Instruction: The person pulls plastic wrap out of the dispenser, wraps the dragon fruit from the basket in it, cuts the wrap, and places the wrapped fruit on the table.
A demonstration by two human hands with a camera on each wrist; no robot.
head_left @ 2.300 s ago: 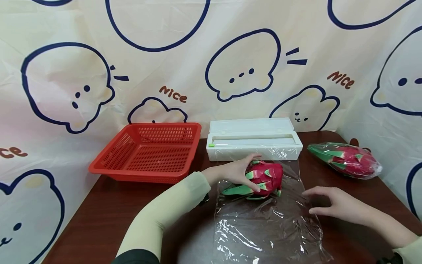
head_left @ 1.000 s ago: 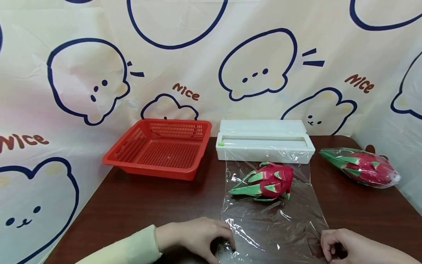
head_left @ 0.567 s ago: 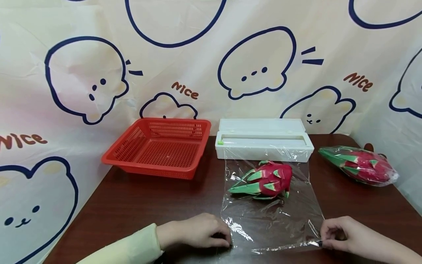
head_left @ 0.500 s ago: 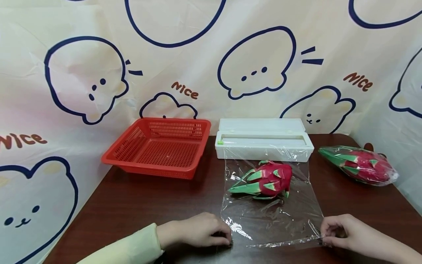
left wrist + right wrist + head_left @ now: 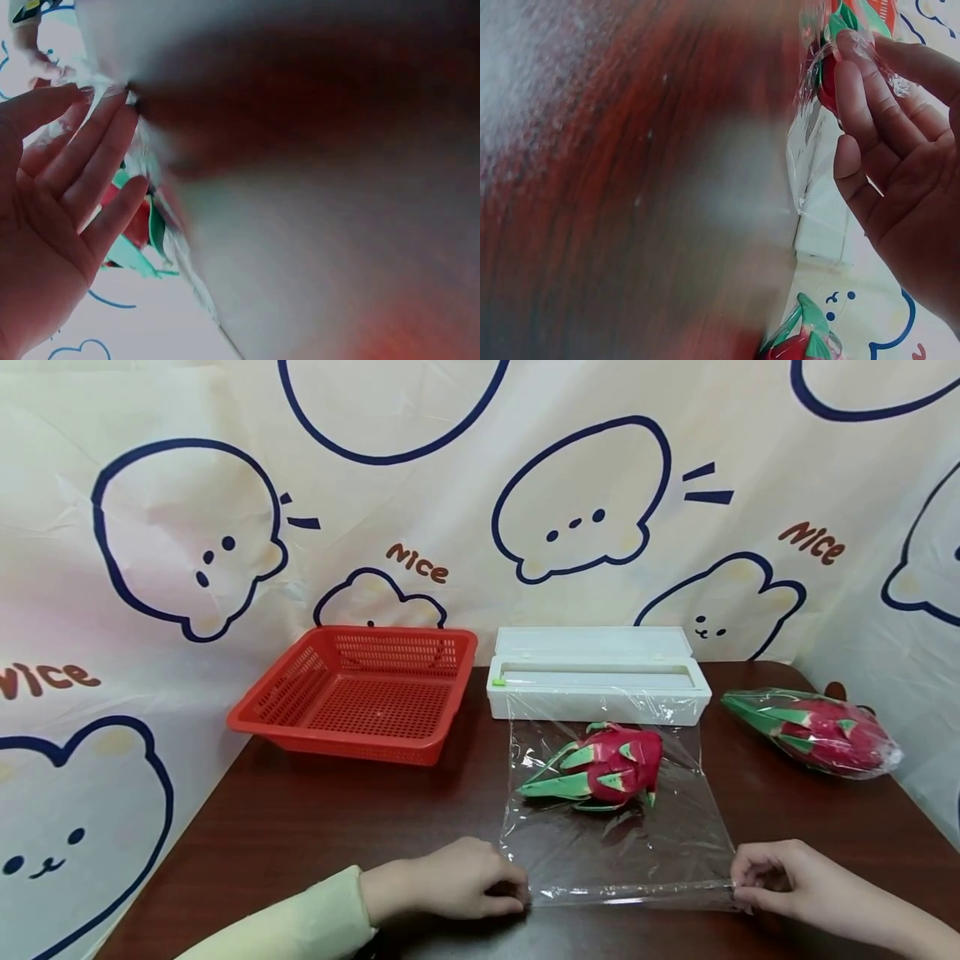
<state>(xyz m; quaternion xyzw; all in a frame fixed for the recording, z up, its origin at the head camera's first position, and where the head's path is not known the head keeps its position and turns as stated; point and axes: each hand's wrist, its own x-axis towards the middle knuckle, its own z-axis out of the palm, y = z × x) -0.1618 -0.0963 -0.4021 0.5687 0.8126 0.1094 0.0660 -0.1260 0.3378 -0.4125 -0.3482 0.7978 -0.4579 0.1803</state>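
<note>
A sheet of cling film (image 5: 622, 852) runs from the white dispenser box (image 5: 600, 702) toward the front of the table. On the film lies a dragon fruit (image 5: 618, 764), pink with green scales, its leafy end pointing left. My left hand (image 5: 461, 878) pinches the film's near left corner between thumb and fingers, also seen in the left wrist view (image 5: 64, 172). The near right corner is pinched by my right hand (image 5: 787, 885); in the right wrist view crumpled film (image 5: 900, 82) shows at those fingertips. The front edge stretches nearly straight between both hands.
A red plastic basket (image 5: 337, 739) stands left of the dispenser at the back. A second dragon fruit (image 5: 821, 735), wrapped in film, lies at the right on the brown table (image 5: 315, 827). A printed cloth (image 5: 420, 502) hangs behind.
Both hands have come down to the film's near corners; the left has let go of the dragon fruit. The film's front edge has been drawn taut and folded back slightly toward the fruit.
</note>
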